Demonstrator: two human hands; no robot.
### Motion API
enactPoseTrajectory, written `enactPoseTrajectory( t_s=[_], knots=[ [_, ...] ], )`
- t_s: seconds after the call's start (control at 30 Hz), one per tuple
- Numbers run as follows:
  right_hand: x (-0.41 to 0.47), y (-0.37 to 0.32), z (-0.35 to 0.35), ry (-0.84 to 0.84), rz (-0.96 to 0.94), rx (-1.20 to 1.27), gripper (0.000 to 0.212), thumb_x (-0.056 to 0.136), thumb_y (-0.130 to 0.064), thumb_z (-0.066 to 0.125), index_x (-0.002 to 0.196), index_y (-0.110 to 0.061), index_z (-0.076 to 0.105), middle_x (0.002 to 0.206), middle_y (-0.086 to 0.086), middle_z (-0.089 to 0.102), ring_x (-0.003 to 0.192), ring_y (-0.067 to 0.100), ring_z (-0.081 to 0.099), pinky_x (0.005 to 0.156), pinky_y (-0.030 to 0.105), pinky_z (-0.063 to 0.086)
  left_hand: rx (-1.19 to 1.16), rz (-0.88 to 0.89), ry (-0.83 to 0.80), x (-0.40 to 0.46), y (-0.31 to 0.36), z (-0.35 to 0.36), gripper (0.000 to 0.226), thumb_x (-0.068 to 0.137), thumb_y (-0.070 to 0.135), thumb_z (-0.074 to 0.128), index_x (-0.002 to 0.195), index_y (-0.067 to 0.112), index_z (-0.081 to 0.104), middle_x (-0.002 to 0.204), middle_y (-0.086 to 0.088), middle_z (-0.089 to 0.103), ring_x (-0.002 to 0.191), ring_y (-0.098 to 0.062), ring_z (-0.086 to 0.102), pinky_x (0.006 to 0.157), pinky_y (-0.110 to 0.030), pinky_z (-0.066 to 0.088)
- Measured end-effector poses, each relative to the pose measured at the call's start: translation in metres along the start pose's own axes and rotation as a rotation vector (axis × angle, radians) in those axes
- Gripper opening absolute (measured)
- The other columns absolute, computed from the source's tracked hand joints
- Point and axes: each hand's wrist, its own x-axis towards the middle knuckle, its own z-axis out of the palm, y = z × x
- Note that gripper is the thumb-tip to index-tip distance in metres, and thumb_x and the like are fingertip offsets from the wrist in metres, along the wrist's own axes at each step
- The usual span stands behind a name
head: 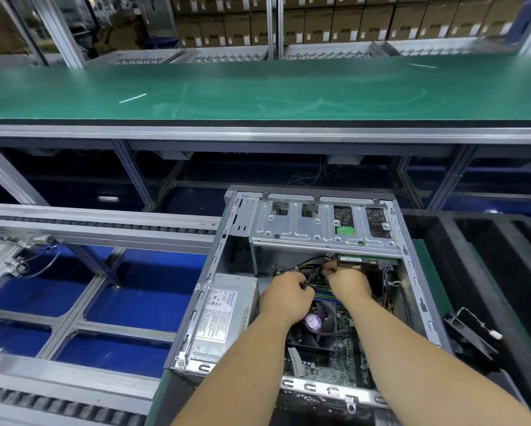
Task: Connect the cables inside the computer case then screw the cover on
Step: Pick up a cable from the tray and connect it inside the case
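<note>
— Where was the computer case [411, 272]?

— It lay open on its side at the near edge of the line, cover off, its inside facing up. The silver drive cage [322, 224] spanned the far end, the power supply [224, 312] sat along the left wall, and the black cooler fan [314, 330] with a purple label sat near the middle over the motherboard [328, 368].

— And the hands?

— Both were reaching in past the fan. The left hand [284, 299] had its fingers curled round a bundle of black cables [307, 272] just under the drive cage. The right hand [348, 282], touching or just beside the left, pinched the same bundle at its far end; whether a plug was between the fingertips I could not tell, as they hid it.

— What was around the case?

— A green table [258, 90] ran across beyond it, with stacked cardboard boxes [381, 23] behind. A roller conveyor [98, 222] stretched left of the case, and a black foam tray [488, 250] lay to its right, with a small black part [470, 333] resting near the case's right wall.
</note>
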Motion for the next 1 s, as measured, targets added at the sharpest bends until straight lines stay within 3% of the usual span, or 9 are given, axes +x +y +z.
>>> enactPoseTrajectory(
  t_s=[0.13, 0.37, 0.53, 0.6, 0.7, 0.8, 0.87, 0.93, 1.0],
  knots=[
    [-0.003, -0.007, -0.001, 0.003, 0.020, -0.147, 0.029, 0.103, -0.024, 0.047, 0.119, -0.021, 0.071, 0.119, 0.010, 0.070, 0.107, 0.029, 0.063, 0.086, 0.030, 0.051, 0.020, 0.012, -0.013, 0.000, 0.001, 0.001, 0.025, 0.088, 0.026, 0.049, 0.066, 0.017, 0.040, 0.065, 0.002, 0.048, 0.065, -0.022, 0.045, 0.056, -0.027, 0.034],
    [-0.007, -0.012, -0.003, 0.000, 0.054, -0.208, 0.029, 0.103, -0.027, 0.046, 0.119, -0.021, 0.069, 0.121, 0.011, 0.068, 0.109, 0.030, 0.062, 0.078, 0.028, 0.046, 0.015, -0.003, -0.011, -0.001, 0.002, 0.002, 0.025, 0.086, 0.026, 0.049, 0.065, 0.017, 0.039, 0.064, 0.002, 0.048, 0.065, -0.023, 0.045, 0.054, -0.027, 0.033],
    [-0.017, -0.007, -0.007, -0.026, -0.052, -0.188, 0.032, 0.104, -0.034, 0.046, 0.122, -0.018, 0.068, 0.116, 0.014, 0.069, 0.104, 0.030, 0.063, 0.082, 0.031, 0.052, 0.038, 0.016, 0.009, -0.003, 0.002, 0.001, 0.023, 0.088, 0.026, 0.048, 0.067, 0.021, 0.042, 0.070, 0.003, 0.053, 0.069, -0.022, 0.050, 0.056, -0.027, 0.037],
    [-0.023, -0.008, -0.010, -0.058, -0.095, -0.166, 0.032, 0.102, -0.034, 0.050, 0.124, -0.017, 0.066, 0.119, 0.014, 0.069, 0.107, 0.032, 0.062, 0.090, 0.035, 0.053, 0.059, 0.025, 0.033, -0.004, 0.001, 0.002, 0.020, 0.091, 0.026, 0.047, 0.072, 0.023, 0.044, 0.076, 0.005, 0.055, 0.074, -0.022, 0.052, 0.059, -0.029, 0.040],
    [-0.035, -0.016, -0.016, -0.135, -0.100, -0.181, 0.039, 0.099, -0.038, 0.052, 0.133, -0.019, 0.059, 0.132, 0.012, 0.062, 0.120, 0.034, 0.056, 0.104, 0.045, 0.045, 0.060, 0.061, 0.068, -0.003, 0.002, 0.002, 0.006, 0.096, 0.030, 0.050, 0.095, 0.024, 0.054, 0.097, 0.003, 0.062, 0.088, -0.023, 0.059, 0.067, -0.031, 0.048],
    [-0.048, -0.023, -0.018, -0.188, -0.152, -0.135, 0.043, 0.101, -0.033, 0.052, 0.140, -0.015, 0.052, 0.141, 0.012, 0.056, 0.129, 0.033, 0.052, 0.108, 0.043, 0.042, 0.065, 0.087, 0.077, -0.002, 0.002, 0.003, 0.011, 0.097, 0.032, 0.052, 0.103, 0.022, 0.052, 0.105, 0.002, 0.063, 0.093, -0.025, 0.060, 0.073, -0.035, 0.052],
    [-0.061, -0.024, -0.020, -0.143, -0.203, -0.111, 0.034, 0.101, -0.028, 0.052, 0.127, -0.010, 0.064, 0.123, 0.013, 0.065, 0.121, 0.032, 0.058, 0.095, 0.035, 0.048, 0.063, 0.102, 0.087, -0.001, 0.003, 0.005, 0.011, 0.095, 0.030, 0.052, 0.103, 0.022, 0.051, 0.107, 0.000, 0.062, 0.096, -0.025, 0.059, 0.078, -0.040, 0.053],
    [-0.075, -0.022, -0.024, -0.001, -0.221, -0.091, 0.030, 0.100, -0.030, 0.054, 0.098, -0.008, 0.073, 0.092, 0.007, 0.068, 0.096, 0.029, 0.066, 0.073, 0.032, 0.049, 0.066, 0.139, 0.144, 0.000, 0.006, 0.007, 0.021, 0.092, 0.030, 0.052, 0.112, 0.022, 0.051, 0.116, -0.002, 0.056, 0.108, -0.026, 0.051, 0.082, -0.041, 0.051],
    [-0.085, -0.019, -0.032, 0.179, -0.168, 0.002, 0.036, 0.100, -0.032, 0.053, 0.081, -0.006, 0.070, 0.074, 0.006, 0.066, 0.072, 0.026, 0.064, 0.059, 0.031, 0.046, 0.089, 0.213, 0.208, -0.001, 0.012, 0.008, 0.032, 0.090, 0.031, 0.053, 0.120, 0.022, 0.049, 0.120, -0.003, 0.051, 0.113, -0.027, 0.045, 0.086, -0.042, 0.047]
  ],
)
